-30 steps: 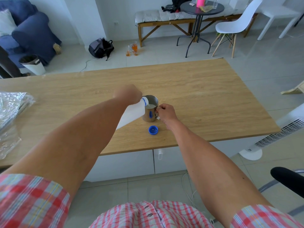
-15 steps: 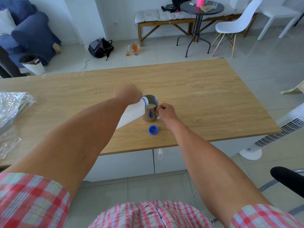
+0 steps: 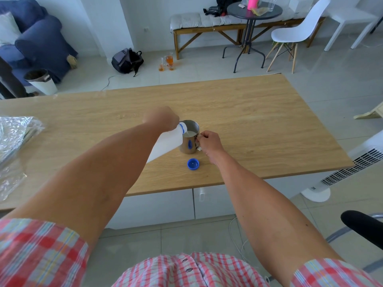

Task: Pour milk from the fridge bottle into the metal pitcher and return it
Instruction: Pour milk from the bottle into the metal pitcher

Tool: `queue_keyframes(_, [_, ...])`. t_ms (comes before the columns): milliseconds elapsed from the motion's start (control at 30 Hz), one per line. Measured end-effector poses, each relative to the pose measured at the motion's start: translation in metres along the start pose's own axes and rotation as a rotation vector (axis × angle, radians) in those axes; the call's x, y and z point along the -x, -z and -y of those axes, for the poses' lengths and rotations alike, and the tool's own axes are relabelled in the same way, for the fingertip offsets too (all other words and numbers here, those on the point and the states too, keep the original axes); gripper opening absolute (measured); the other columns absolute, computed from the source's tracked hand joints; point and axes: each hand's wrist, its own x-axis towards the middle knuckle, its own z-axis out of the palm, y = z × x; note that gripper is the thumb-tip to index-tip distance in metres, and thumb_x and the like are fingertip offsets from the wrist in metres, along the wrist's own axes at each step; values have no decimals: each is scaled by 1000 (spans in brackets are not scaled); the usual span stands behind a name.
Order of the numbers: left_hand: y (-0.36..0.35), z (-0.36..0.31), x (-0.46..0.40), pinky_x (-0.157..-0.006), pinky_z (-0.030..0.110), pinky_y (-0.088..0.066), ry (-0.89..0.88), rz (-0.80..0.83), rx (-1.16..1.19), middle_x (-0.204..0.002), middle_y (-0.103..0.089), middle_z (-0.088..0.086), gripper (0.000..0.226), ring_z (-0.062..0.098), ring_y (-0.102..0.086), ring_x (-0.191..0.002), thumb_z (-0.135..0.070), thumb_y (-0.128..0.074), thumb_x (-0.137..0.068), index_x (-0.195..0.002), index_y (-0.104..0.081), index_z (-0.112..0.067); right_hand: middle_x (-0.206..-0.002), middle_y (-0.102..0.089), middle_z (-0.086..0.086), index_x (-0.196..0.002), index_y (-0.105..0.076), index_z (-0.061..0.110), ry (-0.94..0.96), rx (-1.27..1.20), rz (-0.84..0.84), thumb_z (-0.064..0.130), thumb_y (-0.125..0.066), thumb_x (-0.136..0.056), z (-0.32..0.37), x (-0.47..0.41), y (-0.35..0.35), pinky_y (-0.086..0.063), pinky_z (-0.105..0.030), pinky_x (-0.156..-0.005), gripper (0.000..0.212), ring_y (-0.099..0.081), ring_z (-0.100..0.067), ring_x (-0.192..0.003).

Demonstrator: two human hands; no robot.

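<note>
From the head view, no writing can be read on the task's things: the white milk bottle (image 3: 165,144) is plain apart from a blue ring at its neck, and the blue mark on the metal pitcher (image 3: 190,139) looks like a reflection of the cap rather than a label. A small dark mark on the base of the white fan (image 3: 315,190) at the right is too small to read.

The left hand (image 3: 162,118) is closed around the upper part of the milk bottle, knuckles up, with the forearm reaching out over the near edge of the wooden counter (image 3: 259,125). The bottle is tilted steeply, its base low and toward the person, its mouth over the pitcher's rim. White milk shows inside the pitcher.

The right hand (image 3: 209,142) is curled at the pitcher's right side, fingers pinched on its handle, wrist just above the counter. The pitcher stands upright near the middle of the counter.

The blue cap (image 3: 193,164) lies open side up on the counter just in front of the pitcher, between the two forearms and touching neither. Crinkled clear plastic (image 3: 12,137) lies on the counter's far left, well apart from the hands.
</note>
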Motion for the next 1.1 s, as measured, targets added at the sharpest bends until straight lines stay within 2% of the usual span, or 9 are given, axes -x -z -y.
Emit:
queue_keyframes(167, [0,-1,1,-76,39,-44,-1,1,1,-105,-60,10,23,32,-58,-94,-28,-43,-99,-106,-59,-12,-80,-60,-11,-89,-65,10,1,-3,-3,9,-52,-100,0,-1,1,-37,-16,-42,17,-47,-12,-62])
queue_keyframes(333, [0,-1,1,-76,39,-45,1,1,0,-106,-61,11,24,32,-59,-95,-28,-43,-100,-105,-60,-12,-81,-60,-11,-90,-67,4,2,1,-4,8,-51,-100,-2,-2,0,-40,-23,-52,19,-49,-15,-67])
queue_keyframes(467, [0,-1,0,-76,38,-43,0,0,3,-105,-60,10,23,32,-58,-94,-28,-43,-100,-104,-59,-12,-80,-60,-11,-88,-65,10,6,5,-9,9,-51,-100,-2,-2,-1,-38,-27,-55,18,-48,-18,-70])
queue_keyframes(633, [-1,0,-2,-74,37,-42,-5,-6,15,-95,-59,8,23,31,-59,-91,-29,-43,-99,-102,-60,-13,-78,-61,-10,-87,-66,7,2,18,-16,10,-52,-99,-3,-3,-1,-37,-27,-54,19,-48,-16,-67])
queue_keyframes(767, [-2,0,-2,-73,38,-41,2,-4,15,-83,-51,6,22,31,-58,-90,-29,-43,-98,-100,-59,-14,-79,-61,-10,-94,-69,-2,-5,15,-15,10,-52,-99,-3,-4,-1,-39,-27,-56,22,-50,-17,-69])
queue_keyframes(933, [-2,0,-4,-70,37,-40,0,-12,15,-83,-54,6,22,30,-58,-86,-28,-44,-97,-98,-60,-13,-80,-60,-10,-88,-65,10,7,17,-6,10,-51,-99,-1,-2,0,-38,-27,-55,18,-49,-17,-69])
queue_keyframes(1100, [-2,0,-4,-70,37,-41,-4,-10,13,-84,-55,7,22,30,-59,-86,-28,-43,-97,-99,-60,-13,-80,-58,-10,-87,-64,12,7,24,-5,10,-51,-99,0,-2,0,-37,-29,-56,17,-48,-20,-72])
